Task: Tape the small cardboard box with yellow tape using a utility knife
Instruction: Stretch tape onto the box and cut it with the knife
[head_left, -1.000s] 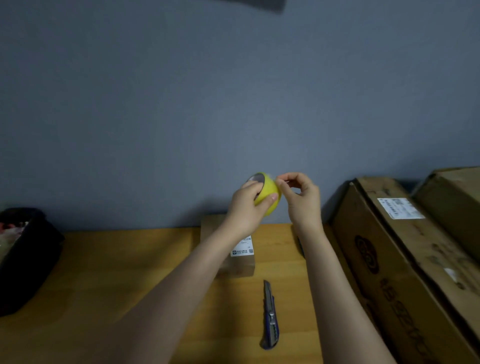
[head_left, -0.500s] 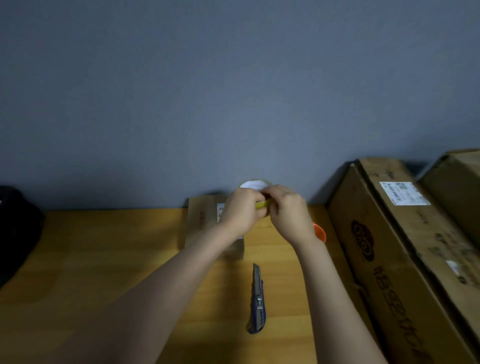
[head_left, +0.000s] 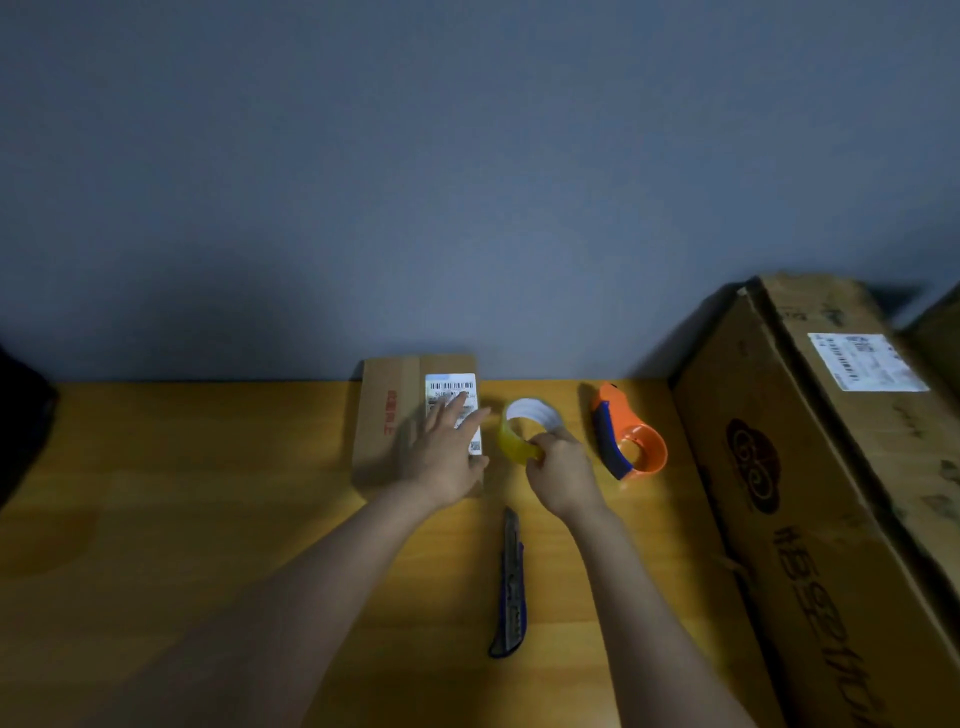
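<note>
**A:** Starting nearest us, what's on the table (head_left: 156, 519)?

**B:** The knife (head_left: 510, 587) lies close by, lengthwise, between the two forearms. Nobody is touching it, and I can't tell whether the blade is out.

**A:** And the hands?

**B:** A bit farther off. The left hand (head_left: 448, 454) rests flat on the small box (head_left: 387, 421), fingers spread and laid over the white label (head_left: 451, 395), holding the box down. The right hand (head_left: 563, 475) is just to the right of the box, its fingers curled and pinching the near edge of the yellow tape roll (head_left: 522, 434).

**A:** Where does the roll sit?

**B:** Just beside the box's right edge, at or barely above the table; I can't tell if it touches the wood. Whether a free end has been peeled up is hidden by the fingers.

**A:** Any yellow strip on the box yet?

**B:** None that I can see. The top shows bare cardboard, red print and the label.

**A:** So the job is early?

**B:** I'd judge so. The box is steadied and the roll is in hand, but pulling a strip, laying it across the box and cutting it are all left.

**A:** Anything farther back?

**B:** An orange tape dispenser (head_left: 626, 441) to the right, a large carton (head_left: 810, 493) beyond that, and the grey wall (head_left: 467, 182) behind.
</note>
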